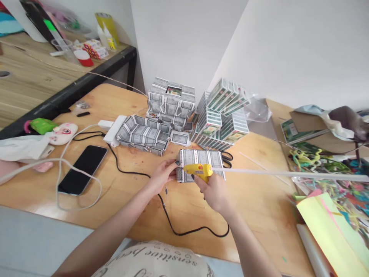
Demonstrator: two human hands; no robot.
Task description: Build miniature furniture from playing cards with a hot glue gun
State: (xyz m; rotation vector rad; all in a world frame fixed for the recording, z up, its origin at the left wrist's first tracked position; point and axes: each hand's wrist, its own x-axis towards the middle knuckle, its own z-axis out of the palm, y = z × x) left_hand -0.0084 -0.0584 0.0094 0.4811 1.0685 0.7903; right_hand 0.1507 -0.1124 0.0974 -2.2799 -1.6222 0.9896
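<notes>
My right hand is closed around a yellow hot glue gun with a long white glue stick sticking out to the right. Its nozzle points left at the edge of a flat panel of patterned playing cards lying on the wooden table. My left hand pinches the panel's left end. The gun's black cord loops across the table toward me.
Behind the panel are a tray made of cards, a card box structure, stacked card packs and black scissors. A phone with white cable lies left. Colored paper sits at right.
</notes>
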